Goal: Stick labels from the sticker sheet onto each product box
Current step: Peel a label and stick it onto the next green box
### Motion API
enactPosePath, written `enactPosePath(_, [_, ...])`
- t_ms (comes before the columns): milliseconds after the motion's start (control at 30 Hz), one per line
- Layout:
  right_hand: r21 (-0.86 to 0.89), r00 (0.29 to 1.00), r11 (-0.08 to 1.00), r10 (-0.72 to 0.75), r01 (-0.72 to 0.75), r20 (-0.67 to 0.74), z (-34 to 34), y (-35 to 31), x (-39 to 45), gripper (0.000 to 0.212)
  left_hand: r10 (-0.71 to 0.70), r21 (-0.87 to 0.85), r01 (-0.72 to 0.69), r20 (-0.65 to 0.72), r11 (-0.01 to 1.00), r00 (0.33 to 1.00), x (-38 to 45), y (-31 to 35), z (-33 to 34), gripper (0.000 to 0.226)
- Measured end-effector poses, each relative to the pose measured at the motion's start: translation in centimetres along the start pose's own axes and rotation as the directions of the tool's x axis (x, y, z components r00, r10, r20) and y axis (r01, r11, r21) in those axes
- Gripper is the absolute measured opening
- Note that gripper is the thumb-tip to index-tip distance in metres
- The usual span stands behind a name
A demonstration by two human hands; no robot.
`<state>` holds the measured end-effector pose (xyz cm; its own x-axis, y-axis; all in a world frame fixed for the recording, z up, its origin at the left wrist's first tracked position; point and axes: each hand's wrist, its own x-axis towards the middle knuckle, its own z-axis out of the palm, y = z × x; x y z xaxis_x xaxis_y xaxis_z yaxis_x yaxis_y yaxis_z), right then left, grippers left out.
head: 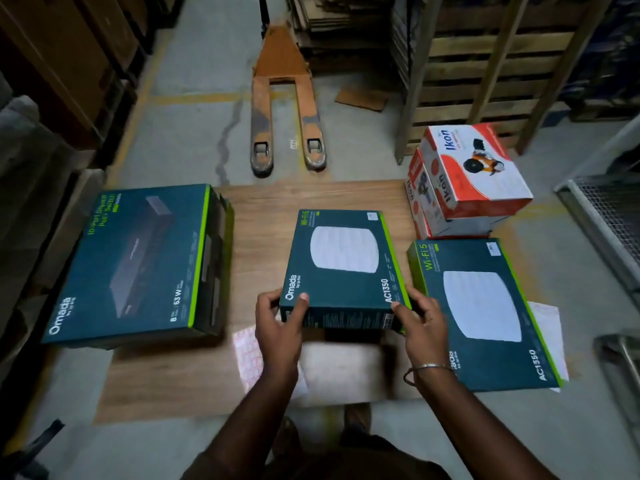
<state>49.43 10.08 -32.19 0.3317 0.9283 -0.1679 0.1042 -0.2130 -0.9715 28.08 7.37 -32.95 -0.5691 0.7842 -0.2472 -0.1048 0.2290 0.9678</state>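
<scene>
At nine o'clock from where I stand, a large dark teal switch box with a lime green edge [135, 261] lies flat on the low wooden bench [263, 199], clear of my work. My left hand [277, 327] has its grip curled round the near left corner of the smaller teal access-point box with a white dome printed on its lid [341, 268], thumb on top by the brand name and fingers under the front wall. My right hand [424, 323] takes the near right corner in the same way, thumb on the lid and fingers wrapped below, so the box sits at twelve o'clock, held between both hands and seemingly raised a little at its near edge. I judge I am placing this box for labelling, so I would set it square and flat, then free one hand. The white sticker sheet with red-printed labels [247, 355] lies under my left wrist at about seven o'clock, partly hidden, and I must not drag the box over it. At three o'clock a matching larger teal access-point box [485, 313] almost touches my right knuckles and crowds that side. Beyond it, at one o'clock, are stacked red and white cardboard boxes [467, 174]. An orange pallet jack [287, 109] waits on the floor far ahead.
</scene>
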Motion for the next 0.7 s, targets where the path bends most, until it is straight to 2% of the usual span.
enactPosePath(233, [-0.162, 0.986, 0.987, 0.031, -0.004, 0.163, -1.2, 6.1, 3.3, 0.048, -0.168, 0.113, 0.171, -0.037, 0.979, 0.985, -0.9, -5.3, 1.9, 0.039])
enactPosePath(400, [-0.368, 0.972, 0.929, 0.112, -0.028, 0.208, -1.8, 7.8, 4.6, 0.049, -0.269, 0.232, 0.266, -0.017, 0.936, 0.963, -1.6, -7.2, 3.2, 0.054])
enactPosePath(500, [-0.457, 0.957, 0.889, 0.134, -0.002, 0.257, -2.0, 7.8, 5.1, 0.049, -0.225, 0.351, 0.225, -0.042, 0.909, 0.973, -1.2, -7.7, 3.5, 0.05])
enactPosePath(567, [-0.479, 0.938, 0.878, 0.15, 0.019, 0.313, -1.9, 7.5, 5.8, 0.06, -0.173, 0.437, 0.166, -0.024, 0.884, 0.985, -0.2, -7.4, 3.7, 0.051])
enactPosePath(700, [-0.495, 0.908, 0.86, 0.104, 0.123, 0.406, -0.2, 6.0, 8.6, 0.084, -0.093, 0.643, 0.003, 0.107, 0.766, 0.99, 3.6, -5.7, 4.7, 0.084])
